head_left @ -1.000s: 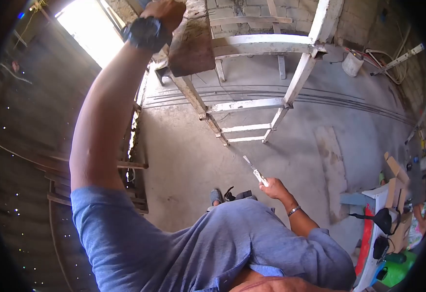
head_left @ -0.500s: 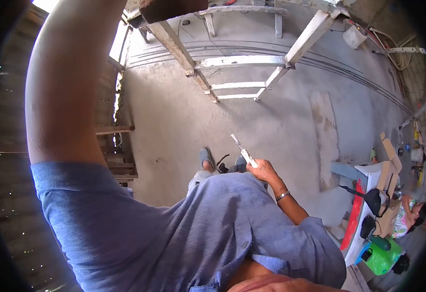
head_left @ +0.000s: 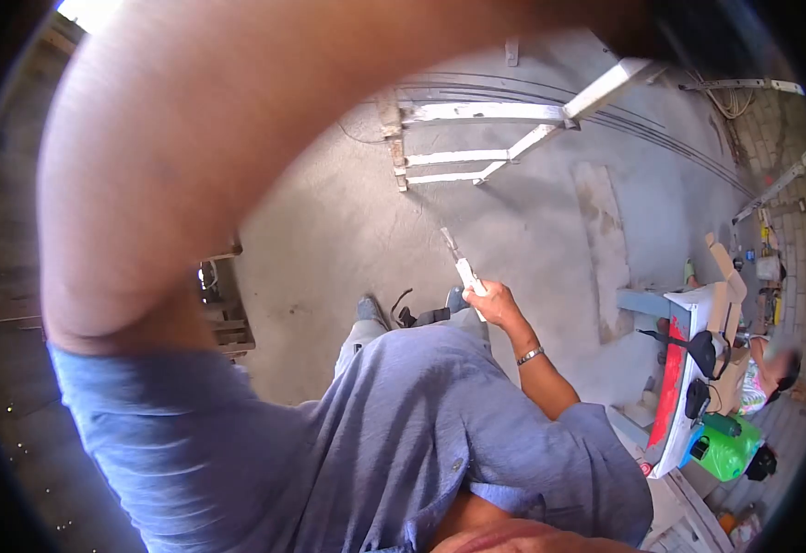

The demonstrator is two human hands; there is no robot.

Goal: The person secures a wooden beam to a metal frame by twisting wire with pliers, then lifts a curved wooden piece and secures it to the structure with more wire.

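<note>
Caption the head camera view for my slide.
Right hand grips a white-handled tool above the concrete floor; left arm raised overhead.

1 white-handled tool [head_left: 468, 275], slim and straight, its thin grey tip tilted up-left, its butt gripped in the right hand [head_left: 497, 306].

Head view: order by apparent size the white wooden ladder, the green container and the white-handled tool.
1. White wooden ladder
2. Bright green container
3. Thin white-handled tool in the right hand; nearer the camera, yet it looks smallest.
</note>
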